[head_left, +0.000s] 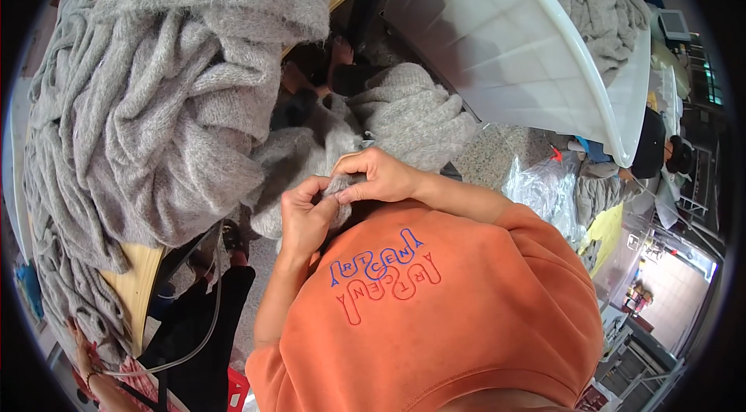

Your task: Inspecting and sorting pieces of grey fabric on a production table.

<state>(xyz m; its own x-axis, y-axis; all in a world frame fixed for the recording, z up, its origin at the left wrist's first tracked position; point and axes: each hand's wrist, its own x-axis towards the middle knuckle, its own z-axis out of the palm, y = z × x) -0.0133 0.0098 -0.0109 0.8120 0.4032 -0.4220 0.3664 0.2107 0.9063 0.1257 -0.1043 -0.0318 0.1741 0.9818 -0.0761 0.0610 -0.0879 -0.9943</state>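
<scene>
A fuzzy grey knitted garment (pixel 420 113) hangs in front of my orange top, over my lap. My left hand (pixel 305 214) pinches a small fold of it between thumb and fingers. Right beside it, my right hand (pixel 381 176) grips the same fold, the thumbs close together. What lies between the fingertips, apart from the knit, is too small to make out. The rest of the garment droops away from my hands, with a darker part at its far side.
A large heap of grey knitwear (pixel 171 116) covers the wooden table (pixel 144 288) at left. At far right stands a big white bin (pixel 497 47) with more grey knits (pixel 594 8). Clear plastic bags (pixel 544 190) lie right. Another person's hand (pixel 85 354) touches the heap at lower left.
</scene>
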